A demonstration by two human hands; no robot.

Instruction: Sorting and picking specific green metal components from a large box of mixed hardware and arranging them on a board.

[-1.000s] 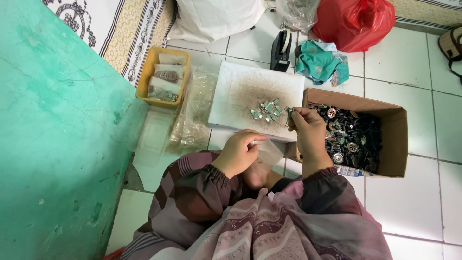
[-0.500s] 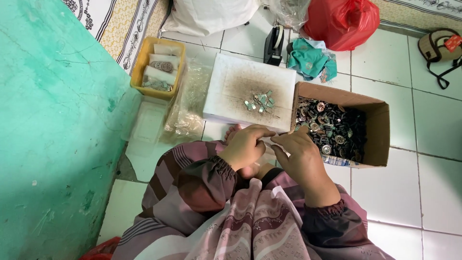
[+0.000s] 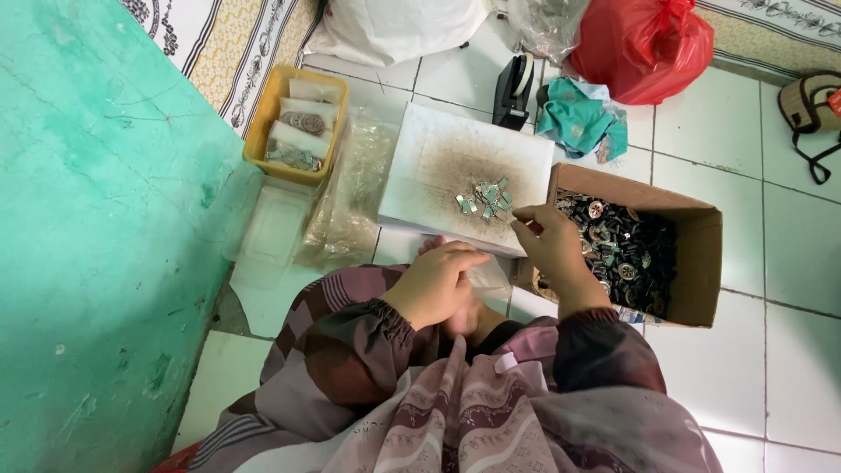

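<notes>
Head view: our right hand (image 3: 554,250) reaches fingertips pinched over the small metal pieces (image 3: 484,200) on the white board (image 3: 438,158); contents unclear. Left hand (image 3: 438,282) closed on a thin clear bag (image 3: 487,273). Pieces look light, stiff, slippery; pinch by edges.

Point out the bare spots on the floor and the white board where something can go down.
Bare tile lies right of the cardboard box, below the woven bag. The white board is free along its left part. Crowded: the small parts near the right hand.
</notes>
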